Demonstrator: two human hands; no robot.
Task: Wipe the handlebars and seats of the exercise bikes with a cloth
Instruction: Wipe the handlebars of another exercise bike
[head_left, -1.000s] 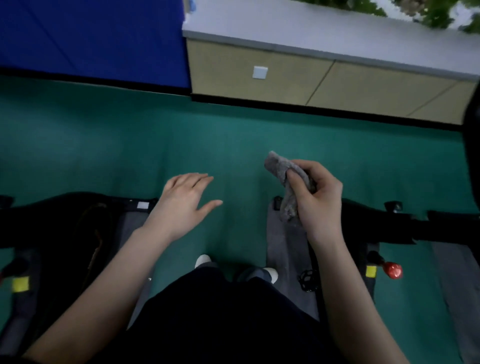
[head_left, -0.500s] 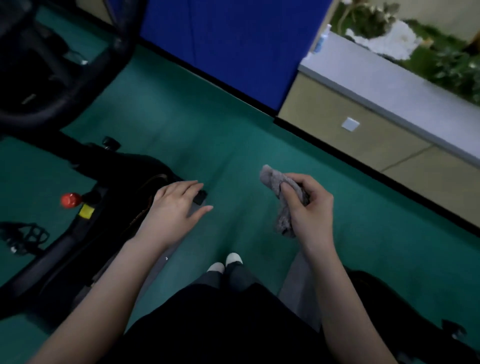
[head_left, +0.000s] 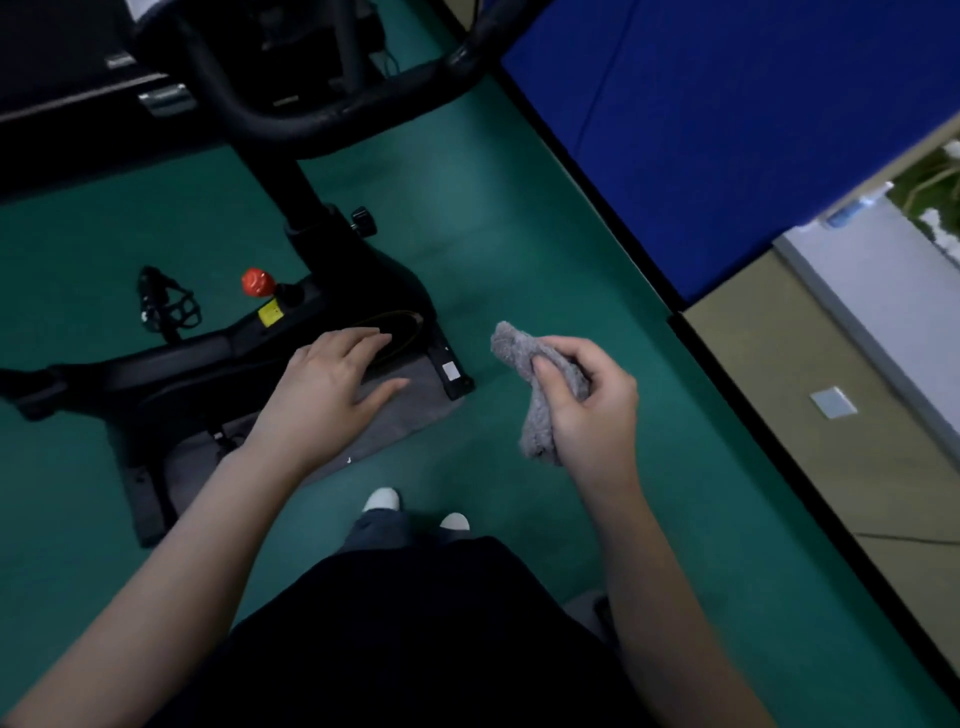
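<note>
view swung left, one exercise bike (head_left: 218, 358), one cloth (head_left: 540, 395), two hands

You have open green floor (head_left: 498, 218) between the exercise bike (head_left: 322, 291) on your left and the blue wall panel (head_left: 727, 119) on your right. The handlebars (head_left: 291, 117) arch across the upper left, with the frame, red knob (head_left: 254, 282) and pedal (head_left: 166, 306) crowding beneath. Your left hand (head_left: 327, 384) hovers over the bike's base; your right hand (head_left: 587, 400) is in clear air, bunching the cloth (head_left: 524, 358)
</note>
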